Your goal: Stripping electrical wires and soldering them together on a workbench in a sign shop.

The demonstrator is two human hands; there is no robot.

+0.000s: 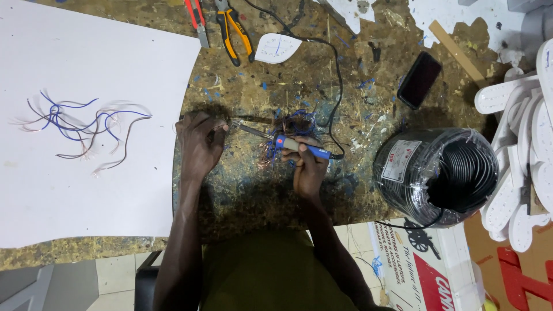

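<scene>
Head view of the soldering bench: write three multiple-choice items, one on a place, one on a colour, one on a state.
1. Where does the coil of black cable sit?
A. on the white sheet
B. at the table's right edge
C. beside the pliers

2. What colour is the handle of the soldering iron?
A. blue
B. green
C. white

3. How is the soldering iron held?
A. lying loose on the table
B. gripped in the right hand, tip toward the left hand
C. gripped in both hands

Answers:
1 B, the coil rests on the right, near the dark phone.
2 A, the grip shows blue.
3 B, right fingers wrap the handle; the left hand pinches thin wire at the tip.
</scene>
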